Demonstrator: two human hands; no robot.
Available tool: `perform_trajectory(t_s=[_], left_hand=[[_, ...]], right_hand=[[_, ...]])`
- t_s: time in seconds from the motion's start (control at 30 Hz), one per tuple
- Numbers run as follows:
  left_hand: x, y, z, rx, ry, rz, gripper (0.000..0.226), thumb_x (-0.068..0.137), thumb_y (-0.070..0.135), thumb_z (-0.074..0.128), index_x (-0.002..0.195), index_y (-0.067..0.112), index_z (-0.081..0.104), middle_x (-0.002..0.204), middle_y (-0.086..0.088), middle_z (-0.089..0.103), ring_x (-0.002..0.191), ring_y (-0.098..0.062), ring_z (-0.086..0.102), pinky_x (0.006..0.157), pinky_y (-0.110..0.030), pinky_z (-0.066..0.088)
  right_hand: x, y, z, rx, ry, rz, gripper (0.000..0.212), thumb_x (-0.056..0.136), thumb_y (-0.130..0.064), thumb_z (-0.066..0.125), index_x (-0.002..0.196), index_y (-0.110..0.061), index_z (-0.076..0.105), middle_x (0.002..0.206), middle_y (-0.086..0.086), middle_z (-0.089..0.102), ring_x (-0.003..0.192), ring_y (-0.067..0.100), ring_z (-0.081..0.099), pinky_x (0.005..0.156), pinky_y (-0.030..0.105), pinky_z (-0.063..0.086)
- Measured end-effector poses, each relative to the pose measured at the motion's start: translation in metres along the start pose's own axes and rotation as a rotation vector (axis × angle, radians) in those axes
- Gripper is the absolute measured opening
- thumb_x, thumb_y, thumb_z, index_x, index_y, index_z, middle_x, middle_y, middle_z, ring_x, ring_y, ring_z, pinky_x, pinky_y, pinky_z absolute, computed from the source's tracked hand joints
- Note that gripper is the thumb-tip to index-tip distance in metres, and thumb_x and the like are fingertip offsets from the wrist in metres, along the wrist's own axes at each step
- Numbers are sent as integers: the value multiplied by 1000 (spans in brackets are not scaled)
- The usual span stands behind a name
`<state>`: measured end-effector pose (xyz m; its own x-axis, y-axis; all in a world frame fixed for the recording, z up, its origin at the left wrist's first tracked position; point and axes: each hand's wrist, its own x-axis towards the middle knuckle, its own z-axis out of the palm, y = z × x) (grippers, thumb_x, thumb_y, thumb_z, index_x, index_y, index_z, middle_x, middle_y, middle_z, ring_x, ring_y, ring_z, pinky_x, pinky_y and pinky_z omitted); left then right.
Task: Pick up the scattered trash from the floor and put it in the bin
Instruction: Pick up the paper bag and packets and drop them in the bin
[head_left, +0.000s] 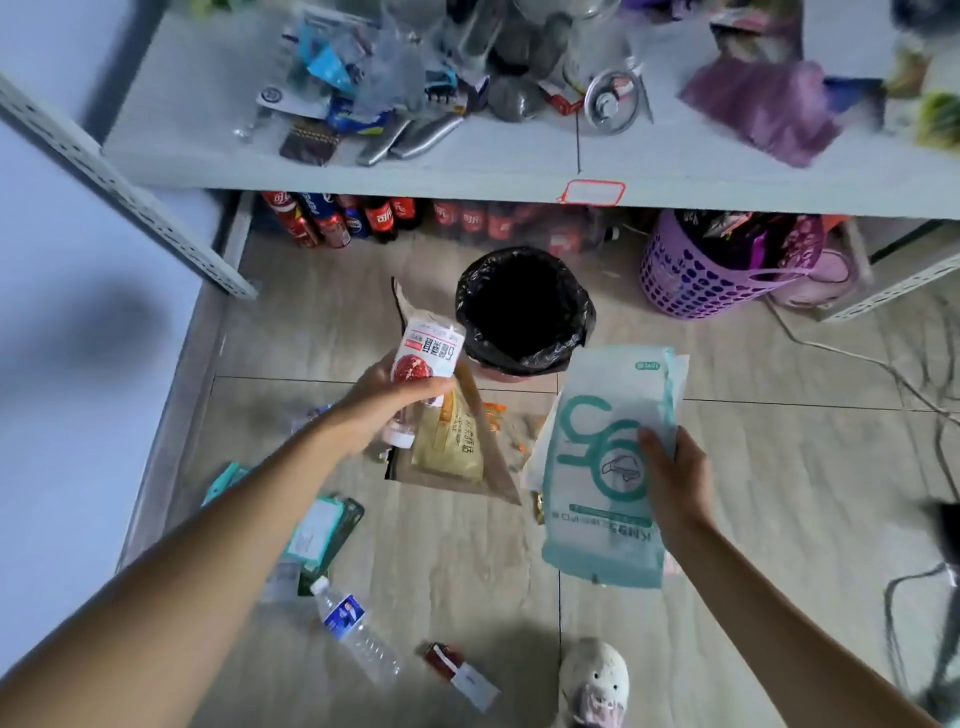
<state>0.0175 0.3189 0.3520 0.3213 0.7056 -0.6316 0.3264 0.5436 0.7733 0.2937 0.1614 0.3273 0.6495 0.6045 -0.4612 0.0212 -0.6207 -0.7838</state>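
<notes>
A round bin (524, 312) lined with a black bag stands on the floor below the shelf. My left hand (395, 400) grips a white bottle with a red label (426, 353), held upside down just left of the bin. My right hand (670, 478) holds a teal and white mask packet (597, 467) to the right of and below the bin. On the floor between my hands lie a brown paper bag (498, 467) and a yellow snack packet (452, 441). A clear water bottle (358, 631), a teal box (322, 535) and a small red and white carton (460, 670) lie nearer to me.
A grey metal shelf (467, 171) full of clutter overhangs the floor, with soda bottles (337, 218) under it. A purple basket (691, 275) stands right of the bin. Cables (883, 374) run along the right. My shoe (592, 680) is at the bottom.
</notes>
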Motion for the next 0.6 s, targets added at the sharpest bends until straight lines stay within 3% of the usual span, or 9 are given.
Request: perform_trajectory(t_s=[0.07, 0.2, 0.3, 0.4, 0.5, 0.6], left_hand=[[17, 47, -5, -3, -58, 6, 20, 74, 25, 78, 91, 21, 69, 86, -3, 72, 64, -11, 67, 52, -21, 51], [58, 101, 4, 14, -139, -58, 60, 38, 54, 86, 87, 24, 70, 73, 6, 75, 58, -8, 68, 61, -24, 56], [99, 103, 20, 92, -133, -194, 57, 48, 61, 74, 91, 25, 63, 69, 7, 74, 54, -4, 67, 63, -28, 49], [140, 83, 39, 172, -79, -296, 63, 55, 63, 73, 101, 21, 65, 89, 2, 72, 71, -11, 66, 59, -24, 52], [175, 60, 62, 176, 48, -305, 64, 60, 61, 77, 105, 20, 61, 89, 1, 72, 67, -8, 67, 50, -19, 50], [212, 39, 83, 247, 237, -315, 77, 65, 55, 78, 124, 14, 48, 111, -5, 67, 75, -12, 68, 54, -22, 51]], right_hand=[[22, -35, -1, 144, 9, 1, 10, 91, -22, 56, 86, -16, 62, 84, 9, 68, 78, 28, 65, 70, 41, 55], [74, -74, 3, 316, -78, 94, 10, 93, -23, 56, 85, -24, 62, 85, 3, 68, 78, 25, 67, 75, 43, 57], [125, -77, 11, 240, -150, 156, 10, 93, -28, 56, 92, -21, 62, 90, 6, 68, 84, 30, 68, 78, 48, 58], [171, -68, 25, 83, -182, 208, 29, 93, -30, 55, 108, -7, 63, 96, 14, 70, 87, 33, 69, 80, 47, 59], [209, -49, 39, 14, -220, 285, 34, 94, -27, 54, 116, -2, 61, 96, 15, 66, 81, 29, 66, 70, 36, 57], [235, -31, 51, -86, -221, 331, 34, 94, -27, 54, 118, -4, 61, 96, 14, 64, 78, 27, 64, 63, 30, 53]])
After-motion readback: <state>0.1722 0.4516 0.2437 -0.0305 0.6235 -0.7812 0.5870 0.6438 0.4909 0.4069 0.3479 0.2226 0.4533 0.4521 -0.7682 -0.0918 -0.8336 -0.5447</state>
